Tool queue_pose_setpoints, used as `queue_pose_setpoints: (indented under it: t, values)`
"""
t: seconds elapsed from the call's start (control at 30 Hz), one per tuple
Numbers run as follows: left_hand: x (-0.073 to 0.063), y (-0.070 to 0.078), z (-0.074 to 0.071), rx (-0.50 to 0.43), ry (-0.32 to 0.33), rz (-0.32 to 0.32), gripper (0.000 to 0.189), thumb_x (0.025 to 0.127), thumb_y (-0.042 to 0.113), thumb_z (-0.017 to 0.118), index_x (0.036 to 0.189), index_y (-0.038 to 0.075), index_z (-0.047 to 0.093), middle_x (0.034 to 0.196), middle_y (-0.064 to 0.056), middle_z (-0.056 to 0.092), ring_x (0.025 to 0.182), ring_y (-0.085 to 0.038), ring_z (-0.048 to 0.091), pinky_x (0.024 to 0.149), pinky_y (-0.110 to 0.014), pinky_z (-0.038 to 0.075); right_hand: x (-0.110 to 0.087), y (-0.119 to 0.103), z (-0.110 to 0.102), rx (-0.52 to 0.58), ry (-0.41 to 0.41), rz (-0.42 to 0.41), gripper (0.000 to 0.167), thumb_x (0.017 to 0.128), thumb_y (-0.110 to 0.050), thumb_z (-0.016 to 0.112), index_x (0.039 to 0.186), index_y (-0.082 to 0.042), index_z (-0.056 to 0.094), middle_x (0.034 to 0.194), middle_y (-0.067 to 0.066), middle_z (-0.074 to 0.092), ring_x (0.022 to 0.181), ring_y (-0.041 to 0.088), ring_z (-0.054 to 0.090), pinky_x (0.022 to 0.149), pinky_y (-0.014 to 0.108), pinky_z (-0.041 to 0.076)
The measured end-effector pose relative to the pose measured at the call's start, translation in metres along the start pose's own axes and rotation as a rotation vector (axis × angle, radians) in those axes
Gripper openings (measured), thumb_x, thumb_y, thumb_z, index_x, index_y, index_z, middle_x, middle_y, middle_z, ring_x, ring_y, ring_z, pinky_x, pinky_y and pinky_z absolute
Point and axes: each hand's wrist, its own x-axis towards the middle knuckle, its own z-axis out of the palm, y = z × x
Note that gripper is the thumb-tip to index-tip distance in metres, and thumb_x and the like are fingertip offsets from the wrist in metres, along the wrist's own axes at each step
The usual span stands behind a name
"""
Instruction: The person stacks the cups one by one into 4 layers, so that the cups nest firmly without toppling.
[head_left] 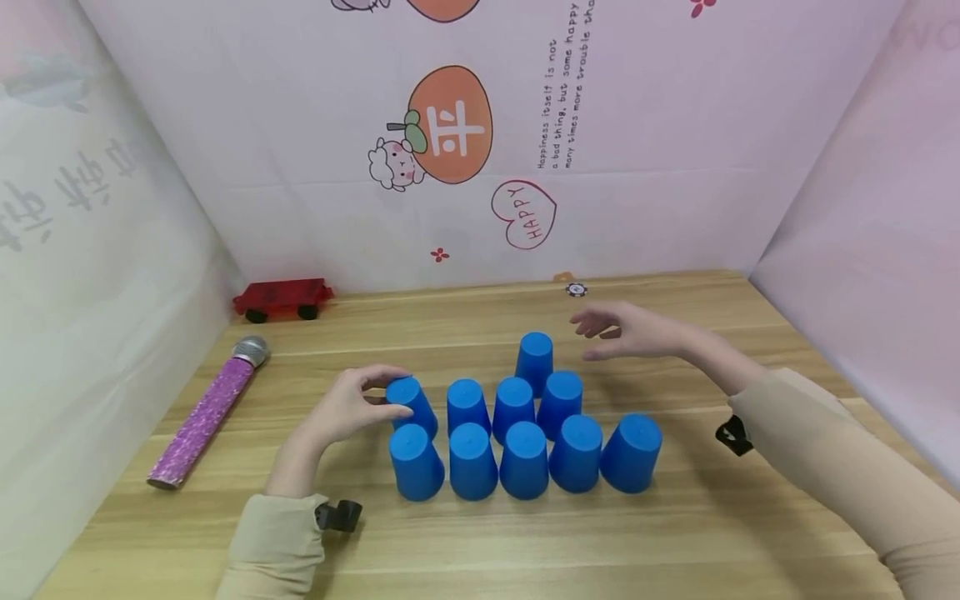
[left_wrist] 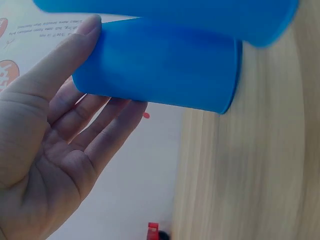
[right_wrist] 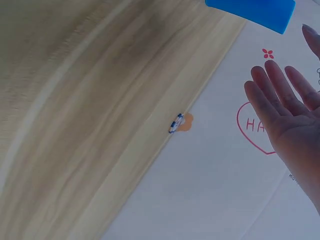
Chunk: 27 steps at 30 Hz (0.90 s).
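Upside-down blue cups stand in rows on the wooden table. My left hand [head_left: 347, 410] holds the leftmost cup [head_left: 420, 410] of the middle row, thumb on one side and fingers on the other. In the left wrist view this cup [left_wrist: 160, 65] lies between thumb and fingers, and a nearer cup [left_wrist: 175, 15] overlaps it. The front row has several cups, with a cup [head_left: 472, 462] among them. A single cup [head_left: 536, 358] stands farthest back. Right of it my right hand [head_left: 633, 332] hovers with loosely extended fingers, holding nothing; its palm [right_wrist: 297, 125] shows in the right wrist view.
A microphone with a glittery purple handle [head_left: 206, 421] lies at the left. Behind it, a red toy wagon [head_left: 281, 296] stands by the back wall. A small poker chip [head_left: 576, 290] is at the table's back edge. Printed white sheets [head_left: 637, 217] enclose the table.
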Motion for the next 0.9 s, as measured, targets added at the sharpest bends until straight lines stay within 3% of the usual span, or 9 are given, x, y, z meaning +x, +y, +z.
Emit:
queue_pose_setpoints:
  t: [0.23,0.4,0.57,0.7,0.9]
  values:
    - [-0.001,0.0,-0.011,0.04,0.002,0.006,0.049,0.079,0.031,0.076,0.12,0.01,0.06,0.117,-0.011,0.064,0.11,-0.03,0.06,0.089,-0.044,0.054,-0.021,0.006,0.004,0.011,0.066,-0.004,0.048,0.086,-0.021,0.068,0.128,-0.002,0.052,0.119,0.018,0.063,0.11,0.034,0.06,0.092,0.051,0.051]
    - [0.004,-0.001,-0.018,0.061,0.002,0.012,0.052,0.078,0.032,0.076,0.121,0.009,0.059,0.118,-0.013,0.064,0.11,-0.032,0.06,0.086,-0.043,0.055,-0.03,0.009,0.012,0.026,0.061,-0.005,0.046,0.088,-0.021,0.067,0.127,-0.002,0.052,0.118,0.017,0.064,0.11,0.035,0.06,0.091,0.049,0.051]
    - [0.017,-0.002,-0.024,0.081,0.019,0.002,0.054,0.078,0.032,0.077,0.123,0.009,0.059,0.121,-0.014,0.063,0.112,-0.034,0.059,0.088,-0.045,0.054,-0.039,0.005,0.022,0.063,0.022,-0.037,0.046,0.089,-0.019,0.064,0.128,0.0,0.051,0.12,0.02,0.062,0.112,0.039,0.058,0.093,0.052,0.049]
    - [0.031,-0.003,-0.028,0.138,-0.008,-0.006,0.055,0.078,0.033,0.076,0.124,0.007,0.058,0.122,-0.015,0.062,0.113,-0.035,0.059,0.089,-0.046,0.053,-0.044,-0.002,0.029,0.09,0.001,-0.047,0.047,0.089,-0.019,0.065,0.128,0.002,0.05,0.12,0.021,0.061,0.111,0.039,0.058,0.092,0.051,0.049]
    - [0.052,-0.002,-0.034,0.161,0.007,-0.026,0.056,0.079,0.031,0.076,0.125,0.006,0.057,0.124,-0.017,0.06,0.115,-0.037,0.057,0.09,-0.048,0.052,-0.05,-0.013,0.036,0.048,0.031,-0.045,0.045,0.088,-0.019,0.066,0.127,0.0,0.051,0.12,0.02,0.061,0.109,0.035,0.06,0.089,0.049,0.052]
